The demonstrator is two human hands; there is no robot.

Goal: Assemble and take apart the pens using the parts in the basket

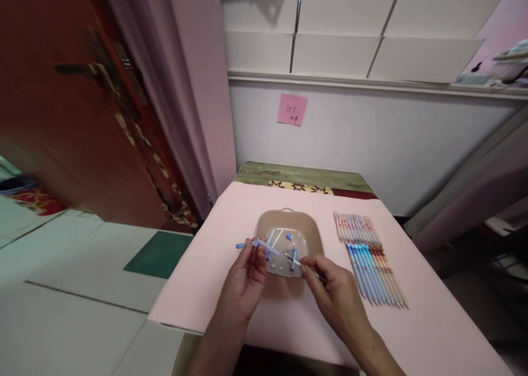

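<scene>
My left hand (246, 277) is closed on a light blue pen barrel (269, 248), pinched between thumb and fingers and tilted over the tan basin. Pinched in my right hand (333, 283) is a thin pen refill (295, 261), white with a dark tip, pointing left toward the barrel's end without clearly touching it. Below both hands sits the tan plastic basin (307, 222) with loose pen parts in it. Among them are a blue piece (289, 237), a blue tube (294, 253) and several small white bits.
Right of the basin, a row of blue and tan pens (373, 277) lies below a row of pale, patterned pens (357, 228). A pink cover (198, 288) lies over the table. A pink note (292, 109) is stuck on the wall; a brown door (61, 117) stands left.
</scene>
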